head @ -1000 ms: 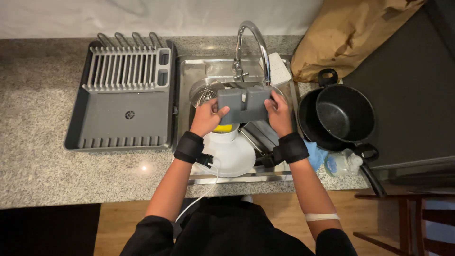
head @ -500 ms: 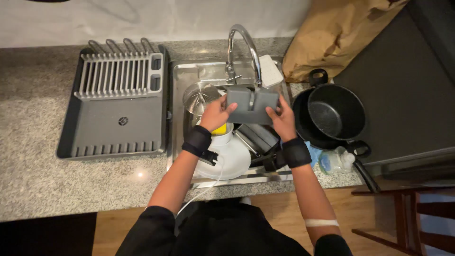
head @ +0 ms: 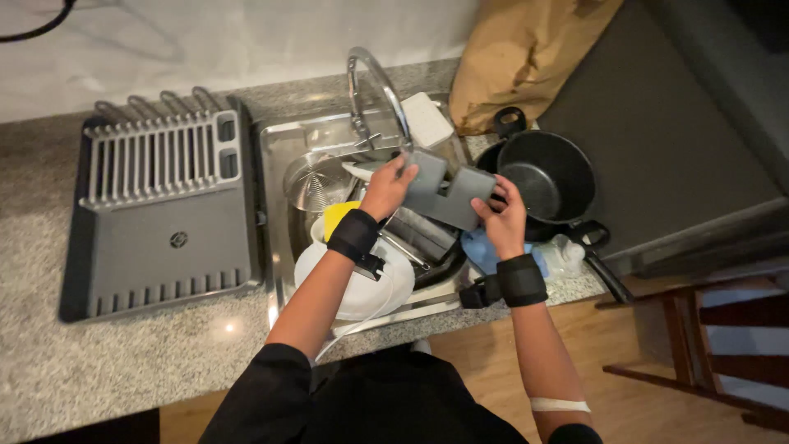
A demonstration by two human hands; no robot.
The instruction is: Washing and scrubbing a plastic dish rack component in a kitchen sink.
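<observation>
Speckled granite tabletop (head: pixel 123 362) surrounds a steel sink (head: pixel 275 164) crowded with dishes. Over it, below the faucet (head: pixel 374 90), both hands grip a grey block-shaped holder (head: pixel 448 193): left hand (head: pixel 386 185) closed on its left end, right hand (head: pixel 501 218) closed on its right. An empty drying rack (head: pixel 164 214) sits left, a black pot (head: pixel 546 177) right.

dish rack (head: pixel 164 214): grey, on granite counter (head: pixel 123 362) left of sink (head: pixel 275 164) | tap (head: pixel 374 90): curved, at sink's back edge | white plates (head: pixel 362 288): sink's front | black pot (head: pixel 546 177): right of sink | brown paper bag (head: pixel 526 62): counter's back right | blue cloth (head: pixel 485 251): near counter's front edge
</observation>
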